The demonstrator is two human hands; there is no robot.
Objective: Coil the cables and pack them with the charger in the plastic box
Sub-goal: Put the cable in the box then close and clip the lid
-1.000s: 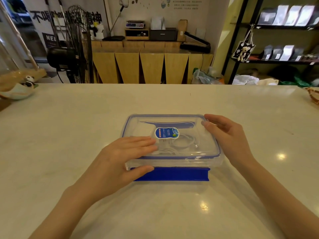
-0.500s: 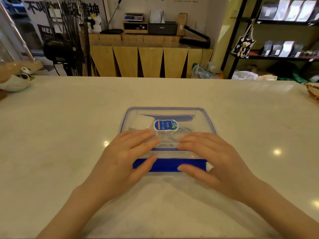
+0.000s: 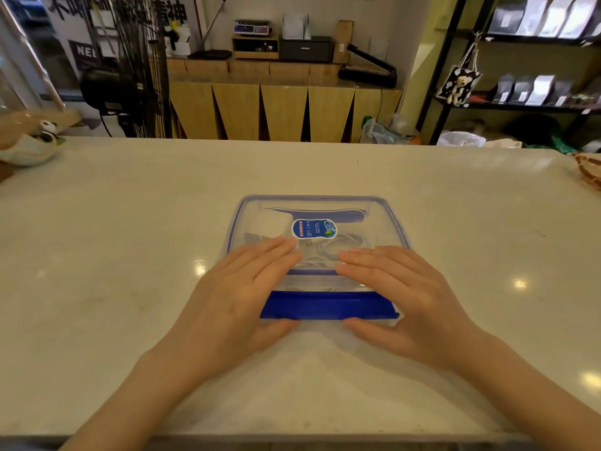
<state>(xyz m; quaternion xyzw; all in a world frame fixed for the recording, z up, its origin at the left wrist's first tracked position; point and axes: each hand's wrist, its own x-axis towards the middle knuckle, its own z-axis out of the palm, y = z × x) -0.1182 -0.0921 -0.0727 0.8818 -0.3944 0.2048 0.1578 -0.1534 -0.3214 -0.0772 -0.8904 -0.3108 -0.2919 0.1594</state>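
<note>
While bare counter [image 3: 130,255] surrounds the plastic box [image 3: 387,209], left hand [image 3: 237,297] and right hand [image 3: 409,297] press flat, released, at its near edge

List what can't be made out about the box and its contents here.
- Near latch, head view: whether it is snapped shut; both thumbs hide its ends.
- Cables: their count; left hand, right hand and lid glare hide them.
- Label: print too small.

Box [image 3: 395,222] in middle of table [image 3: 130,255]; charger [image 3: 268,224] and cables [image 3: 328,252] inside, lid [image 3: 374,206] on top, hands at near edge.
</note>
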